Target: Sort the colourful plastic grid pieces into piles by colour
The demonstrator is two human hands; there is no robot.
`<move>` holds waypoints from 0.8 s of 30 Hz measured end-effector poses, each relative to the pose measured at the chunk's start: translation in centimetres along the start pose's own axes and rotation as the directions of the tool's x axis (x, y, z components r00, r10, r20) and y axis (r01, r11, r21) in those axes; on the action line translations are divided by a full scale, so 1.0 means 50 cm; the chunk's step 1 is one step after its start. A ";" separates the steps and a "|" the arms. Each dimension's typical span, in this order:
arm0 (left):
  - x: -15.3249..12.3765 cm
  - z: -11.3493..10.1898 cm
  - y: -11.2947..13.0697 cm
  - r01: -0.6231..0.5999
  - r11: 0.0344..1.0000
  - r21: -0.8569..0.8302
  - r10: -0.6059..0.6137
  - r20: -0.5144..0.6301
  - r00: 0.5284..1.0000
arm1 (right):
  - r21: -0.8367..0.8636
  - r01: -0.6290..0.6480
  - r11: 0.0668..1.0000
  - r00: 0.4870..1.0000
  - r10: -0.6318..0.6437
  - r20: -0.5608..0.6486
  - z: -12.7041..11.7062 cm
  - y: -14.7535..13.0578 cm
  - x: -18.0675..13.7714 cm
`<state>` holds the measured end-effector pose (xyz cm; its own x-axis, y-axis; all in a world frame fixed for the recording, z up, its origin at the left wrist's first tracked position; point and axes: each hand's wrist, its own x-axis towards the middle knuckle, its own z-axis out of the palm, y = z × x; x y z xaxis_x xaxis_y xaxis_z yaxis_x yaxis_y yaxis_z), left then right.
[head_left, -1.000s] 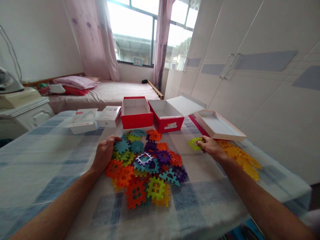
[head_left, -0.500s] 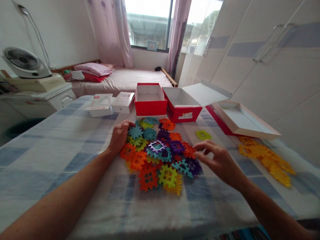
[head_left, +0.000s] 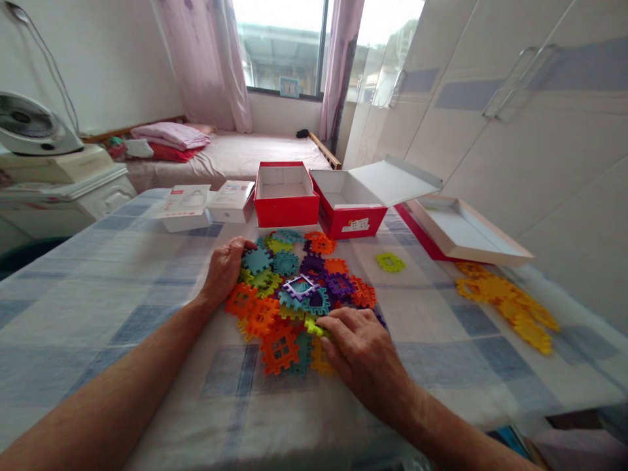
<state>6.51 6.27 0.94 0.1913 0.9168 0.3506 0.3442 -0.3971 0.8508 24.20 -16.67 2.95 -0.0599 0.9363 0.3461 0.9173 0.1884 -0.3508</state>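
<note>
"What did the right hand [head_left: 363, 350] hold?"

"A lime-green notched plastic piece [head_left: 313, 326], pinched between thumb and fingers, at five o'clock on the multicoloured heap of flat plastic pieces [head_left: 290, 303]."

"And the left hand [head_left: 224, 267]?"

"At the heap's ten o'clock edge; I couldn't tell whether it gripped anything."

"Farther off?"

"A lone lime-green plastic frame [head_left: 391, 269] lay at two o'clock; an open red cardboard box [head_left: 287, 212] stood at twelve."
</note>
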 end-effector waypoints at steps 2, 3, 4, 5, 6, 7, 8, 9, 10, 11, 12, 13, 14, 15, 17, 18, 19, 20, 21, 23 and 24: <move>0.001 0.000 -0.002 -0.001 1.000 -0.001 0.001 0.006 1.000 | 0.040 -0.018 0.999 1.000 0.019 -0.024 -0.012 0.005 0.004; 0.001 -0.001 -0.003 -0.002 1.000 -0.004 0.002 0.010 1.000 | 0.067 -0.040 0.997 0.999 0.042 -0.033 -0.022 0.011 0.008; 0.001 -0.001 -0.004 0.000 1.000 -0.007 0.000 0.015 1.000 | 0.092 -0.068 0.993 0.996 0.072 -0.043 -0.034 0.022 0.014; 0.001 -0.001 -0.004 0.004 1.000 -0.007 -0.004 0.021 1.000 | 0.109 -0.101 0.989 0.992 0.109 -0.063 -0.048 0.039 0.022; 0.000 -0.002 -0.004 0.008 1.000 -0.004 -0.008 0.025 1.000 | 0.114 -0.137 0.984 0.984 0.149 -0.099 -0.063 0.061 0.030; 0.000 -0.002 -0.003 0.010 1.000 0.003 -0.011 0.028 1.000 | 0.109 -0.179 0.978 0.971 0.194 -0.143 -0.079 0.089 0.040; 0.000 -0.002 -0.002 0.011 1.000 0.009 -0.012 0.028 1.000 | 0.097 -0.232 0.968 0.950 0.247 -0.190 -0.094 0.122 0.049; 0.000 -0.002 -0.001 0.008 1.000 0.017 -0.008 0.026 1.000 | 0.083 -0.293 0.953 0.924 0.304 -0.232 -0.108 0.159 0.058; 0.000 -0.002 0.001 0.001 1.000 0.024 -0.002 0.020 1.000 | 0.074 -0.366 0.928 0.894 0.373 -0.247 -0.119 0.199 0.066; 0.000 -0.002 0.002 -0.006 1.000 0.029 0.006 0.015 1.000 | 0.071 -0.440 0.895 0.861 0.443 -0.251 -0.128 0.238 0.073; 0.000 -0.003 0.003 -0.013 0.999 0.033 0.013 0.012 1.000 | 0.073 -0.508 0.859 0.827 0.509 -0.238 -0.135 0.275 0.079; 0.000 -0.003 0.004 -0.018 0.999 0.034 0.018 0.010 1.000 | 0.057 -0.559 0.827 0.800 0.556 -0.225 -0.138 0.307 0.083; 0.000 -0.003 0.005 -0.021 0.999 0.035 0.020 0.011 1.000 | 0.024 -0.592 0.805 0.783 0.582 -0.220 -0.138 0.334 0.086; 0.000 -0.003 0.005 -0.019 0.999 0.036 0.018 0.012 1.000 | -0.021 -0.611 0.792 0.775 0.592 -0.222 -0.135 0.353 0.088; 0.000 -0.004 0.005 -0.010 0.999 0.038 0.010 0.021 1.000 | -0.132 -0.602 0.788 0.790 0.563 -0.241 -0.121 0.372 0.090; 0.000 -0.004 0.004 -0.008 0.999 0.040 0.007 0.025 1.000 | -0.183 -0.580 0.794 0.809 0.535 -0.243 -0.110 0.373 0.091; 0.000 -0.004 0.002 -0.006 0.999 0.040 0.005 0.027 1.000 | -0.225 -0.552 0.803 0.831 0.507 -0.231 -0.099 0.371 0.092; 0.000 -0.004 0.001 -0.006 0.999 0.037 0.005 0.030 1.000 | -0.258 -0.522 0.813 0.852 0.481 -0.208 -0.087 0.367 0.092; 0.001 -0.004 -0.001 -0.006 0.999 0.032 0.005 0.033 0.999 | -0.282 -0.493 0.823 0.870 0.460 -0.179 -0.076 0.364 0.091; 0.001 -0.003 -0.003 -0.009 1.000 0.018 0.008 0.028 1.000 | -0.307 -0.471 0.827 0.882 0.452 -0.133 -0.059 0.362 0.088; 0.001 -0.003 -0.004 -0.010 1.000 0.010 0.010 0.027 1.000 | -0.319 -0.482 0.816 0.875 0.465 -0.132 -0.054 0.363 0.087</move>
<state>6.32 6.40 0.86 0.2193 0.9113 0.3485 0.3516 -0.4070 0.8430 41.65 -9.99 0.45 0.4262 0.8681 0.2545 0.9031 -0.3918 -0.1759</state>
